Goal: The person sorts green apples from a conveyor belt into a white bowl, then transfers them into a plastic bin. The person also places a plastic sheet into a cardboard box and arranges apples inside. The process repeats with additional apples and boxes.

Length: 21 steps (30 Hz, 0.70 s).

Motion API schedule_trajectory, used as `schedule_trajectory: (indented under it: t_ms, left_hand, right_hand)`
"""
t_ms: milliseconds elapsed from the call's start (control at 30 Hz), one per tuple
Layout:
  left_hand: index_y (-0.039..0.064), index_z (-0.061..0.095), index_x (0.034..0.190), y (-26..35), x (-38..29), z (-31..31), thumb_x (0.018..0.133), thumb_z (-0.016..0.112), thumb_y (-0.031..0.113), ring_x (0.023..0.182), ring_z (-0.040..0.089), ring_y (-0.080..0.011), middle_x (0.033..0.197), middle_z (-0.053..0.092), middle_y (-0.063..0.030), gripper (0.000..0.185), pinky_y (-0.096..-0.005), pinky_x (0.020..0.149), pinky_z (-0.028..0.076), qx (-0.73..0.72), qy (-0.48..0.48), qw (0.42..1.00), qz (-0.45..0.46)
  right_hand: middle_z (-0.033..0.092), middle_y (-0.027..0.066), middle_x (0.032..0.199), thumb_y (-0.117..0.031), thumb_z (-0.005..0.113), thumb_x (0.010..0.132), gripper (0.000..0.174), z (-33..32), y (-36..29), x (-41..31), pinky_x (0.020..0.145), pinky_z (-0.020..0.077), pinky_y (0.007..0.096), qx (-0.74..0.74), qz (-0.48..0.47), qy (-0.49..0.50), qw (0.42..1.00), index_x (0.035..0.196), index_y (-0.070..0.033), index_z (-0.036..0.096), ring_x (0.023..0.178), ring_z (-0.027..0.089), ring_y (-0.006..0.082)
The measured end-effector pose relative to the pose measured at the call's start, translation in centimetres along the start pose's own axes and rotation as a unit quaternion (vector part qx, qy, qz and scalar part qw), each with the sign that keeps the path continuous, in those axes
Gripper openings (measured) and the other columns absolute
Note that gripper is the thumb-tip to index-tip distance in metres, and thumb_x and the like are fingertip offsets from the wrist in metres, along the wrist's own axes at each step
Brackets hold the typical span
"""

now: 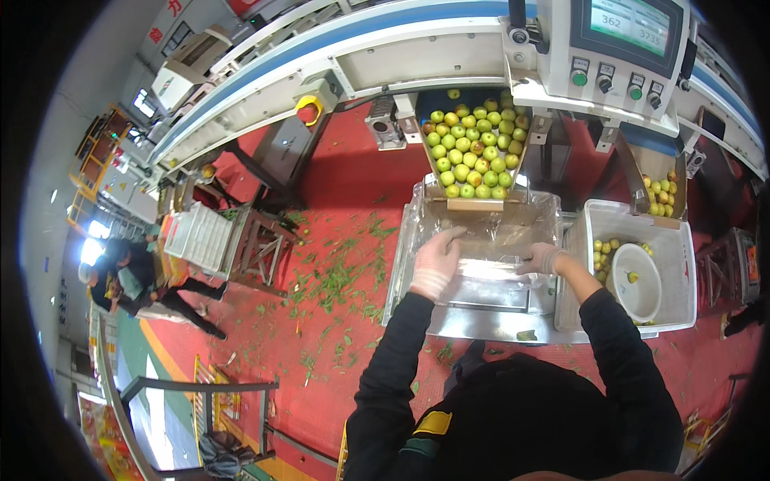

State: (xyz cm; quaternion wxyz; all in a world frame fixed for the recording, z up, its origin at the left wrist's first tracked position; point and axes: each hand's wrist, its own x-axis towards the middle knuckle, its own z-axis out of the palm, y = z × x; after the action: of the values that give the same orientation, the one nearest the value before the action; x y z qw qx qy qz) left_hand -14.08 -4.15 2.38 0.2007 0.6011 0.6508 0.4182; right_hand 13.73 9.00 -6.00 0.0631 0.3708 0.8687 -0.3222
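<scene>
A clear plastic liner [544, 210] spreads over an open, shallow container on a metal stand [481, 324] before me. My left hand [436, 263], in a thin whitish glove, touches the liner's left side with thumb and index finger stretched forward; whether it grips the film is unclear. On the right side, my gloved right hand [540, 258] has its fingers bent together on the film. Just beyond the container, a sloping chute [475, 205] full of green-yellow round fruit [472, 159], some with reddish-brown patches, ends above the liner's far edge.
At right stands a white crate [680, 276] holding fruit and a white tub [652, 294]. A second fruit chute [666, 222] overhangs it. A control panel [625, 60] and conveyor [415, 60] span the back. Leaves [340, 279] litter the red floor; people [144, 282] are at far left.
</scene>
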Motion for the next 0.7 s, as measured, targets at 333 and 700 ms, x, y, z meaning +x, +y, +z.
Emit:
schedule_trajectory:
  t_ms: [333, 700]
  left_hand:
    - [0.014, 0.068, 0.123, -17.4, 11.6, 11.8, 0.09, 0.057, 0.031, 0.122, 0.06, -0.0256, 0.13, 0.064, -0.0105, 0.039, -0.0403, 0.102, 0.048, 0.385, -0.459, 0.794, -0.105]
    - [0.011, 0.069, 0.12, -29.3, 10.5, 14.0, 0.088, 0.054, 0.036, 0.115, 0.063, -0.0289, 0.128, 0.065, -0.0097, 0.043, -0.0406, 0.095, 0.052, 0.367, -0.322, 0.872, 0.029]
  right_hand:
    - [0.04, 0.0108, 0.153, -0.033, 0.07, 0.08, 0.069, 2.7, 0.4, 11.3, 0.115, 0.0309, 0.0495, -0.143, 0.089, -0.117, 0.979, 0.144, -0.026, 0.047, 0.142, 0.036, 0.0322]
    - [0.064, 0.0218, 0.124, -0.059, 0.073, 0.071, 0.072, -0.2, -0.1, 14.3, 0.098, 0.049, 0.0429, -0.061, 0.213, -0.162, 0.962, 0.128, -0.016, 0.063, 0.118, 0.061, 0.0318]
